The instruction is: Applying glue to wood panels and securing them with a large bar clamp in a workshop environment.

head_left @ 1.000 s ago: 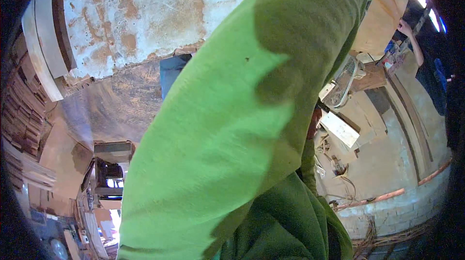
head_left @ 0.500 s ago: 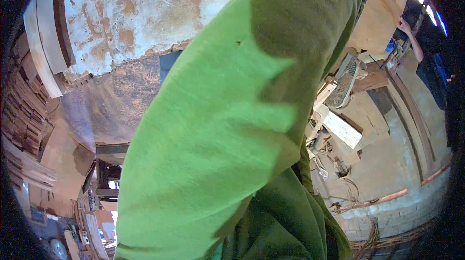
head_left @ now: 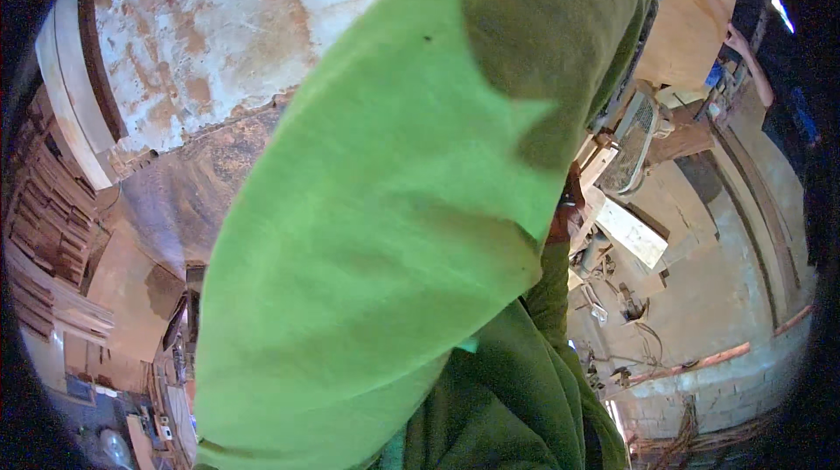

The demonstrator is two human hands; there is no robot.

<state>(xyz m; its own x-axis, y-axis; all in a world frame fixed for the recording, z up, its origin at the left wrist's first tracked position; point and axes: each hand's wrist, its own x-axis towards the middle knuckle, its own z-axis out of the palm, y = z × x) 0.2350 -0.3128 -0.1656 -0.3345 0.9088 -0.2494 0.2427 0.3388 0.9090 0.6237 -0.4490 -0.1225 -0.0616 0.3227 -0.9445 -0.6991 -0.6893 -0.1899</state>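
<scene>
Head view is mostly filled by a bright green sleeve (head_left: pixel 376 234) close to the lens, with darker green cloth (head_left: pixel 516 400) below it. One hand (head_left: pixel 563 216) peeks past the sleeve's right edge, touching pale wooden blocks (head_left: pixel 626 229); its grip cannot be told. Stacked timber (head_left: pixel 44 216) lines the left. No container is discernible.

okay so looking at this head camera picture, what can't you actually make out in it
Head view:
- Both hands: not identifiable; the bright green garment fills the middle and covers them.
- Small brown patch at the garment's right edge: too little shows to tell what it is.
- Clutter around the pale wooden block: too small.
- Stacked boards at left: bent and darkened by the rim.
</scene>
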